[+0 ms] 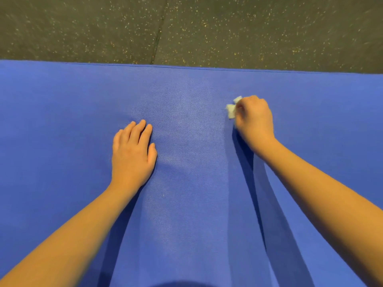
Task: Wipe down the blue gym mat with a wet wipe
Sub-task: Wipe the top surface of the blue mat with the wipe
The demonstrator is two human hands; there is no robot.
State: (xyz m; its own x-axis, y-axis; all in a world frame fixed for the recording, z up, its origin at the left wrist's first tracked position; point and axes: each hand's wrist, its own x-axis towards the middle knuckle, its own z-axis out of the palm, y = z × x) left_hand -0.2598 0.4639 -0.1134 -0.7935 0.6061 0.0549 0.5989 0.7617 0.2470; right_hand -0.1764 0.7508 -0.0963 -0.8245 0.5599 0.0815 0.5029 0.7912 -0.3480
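While the left hand [132,154] is lying flat with straight fingers on the blue gym mat [62,121], the right hand [253,119] is gripping a bunched wet wipe [232,109] toward the far right. The mat is running left to right beneath both arms, and a paler, possibly damp patch is sitting between the hands, nearer the wipe hand's sweep.

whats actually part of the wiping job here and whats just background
Part of the job:
blue gym mat
wet wipe, bunched in the right hand
left hand, flat on the mat

Just there:
speckled dark floor beyond the mat
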